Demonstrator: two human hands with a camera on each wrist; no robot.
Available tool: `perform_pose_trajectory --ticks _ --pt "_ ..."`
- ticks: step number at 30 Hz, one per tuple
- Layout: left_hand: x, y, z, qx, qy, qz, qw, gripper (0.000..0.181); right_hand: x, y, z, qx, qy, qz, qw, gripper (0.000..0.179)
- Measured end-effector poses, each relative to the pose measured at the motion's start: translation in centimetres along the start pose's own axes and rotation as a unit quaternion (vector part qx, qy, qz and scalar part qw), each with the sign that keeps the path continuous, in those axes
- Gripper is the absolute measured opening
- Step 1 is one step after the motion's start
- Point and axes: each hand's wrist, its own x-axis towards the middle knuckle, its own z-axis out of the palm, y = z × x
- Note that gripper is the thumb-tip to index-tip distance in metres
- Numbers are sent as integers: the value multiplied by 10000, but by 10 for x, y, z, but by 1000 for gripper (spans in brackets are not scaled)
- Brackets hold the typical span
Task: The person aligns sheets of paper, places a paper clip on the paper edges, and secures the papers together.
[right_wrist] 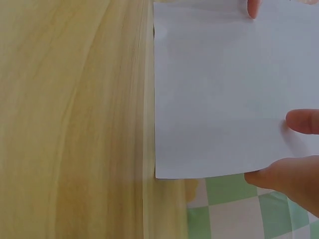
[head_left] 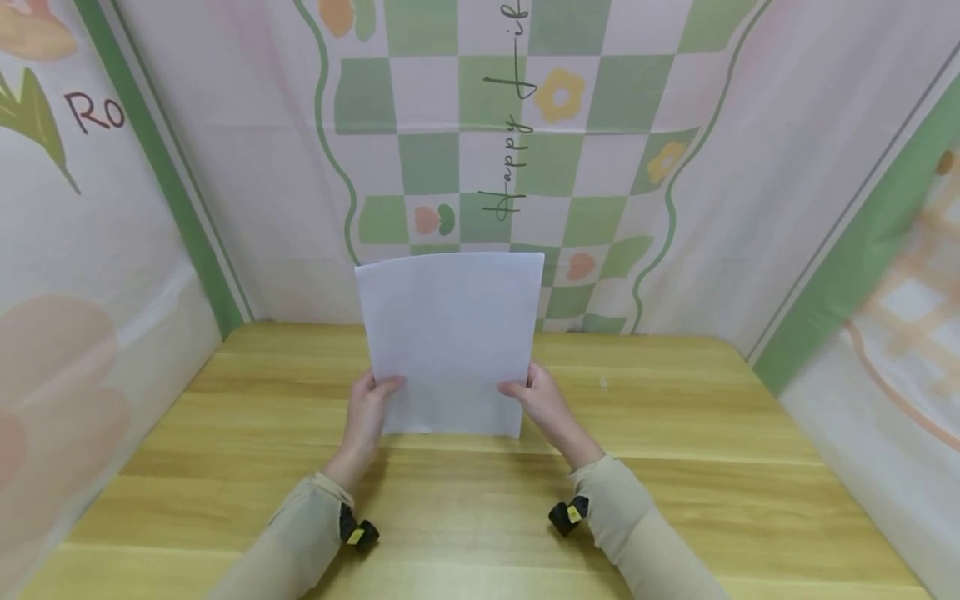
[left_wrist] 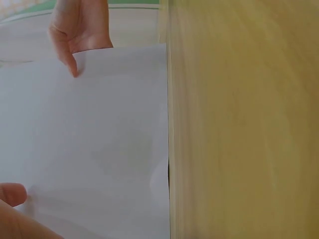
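A thin stack of blank white paper [head_left: 453, 342] stands nearly upright above the table, its lower edge close over the wood. My left hand [head_left: 367, 408] grips the left side, thumb on the near face and the other fingers hidden behind. On the opposite side my right hand [head_left: 547, 404] pinches the paper the same way, its thumb [right_wrist: 303, 121] lying flat on the face. Both wrist views show the paper's straight bottom edge, with a slight curl of a layer along it. To the right of the right hand, a small paper clip [head_left: 603, 384] lies on the table.
The wooden table [head_left: 480, 517] spreads under both arms. A patterned cloth backdrop [head_left: 495, 158] hangs behind it, with printed curtains [head_left: 150, 250] at the sides. Each sleeve cuff carries a small black camera [head_left: 360, 533].
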Motion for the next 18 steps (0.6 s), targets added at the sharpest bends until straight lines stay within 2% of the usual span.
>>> perform_pose_trajectory --ticks 12,18 --pt "-3 4 3 -162 33 111 9998 32 2 -2 2 183 222 -218 9993 48" --pt "-3 3 2 -217 18 172 9996 30 2 1 0 150 114 -334 9993 48"
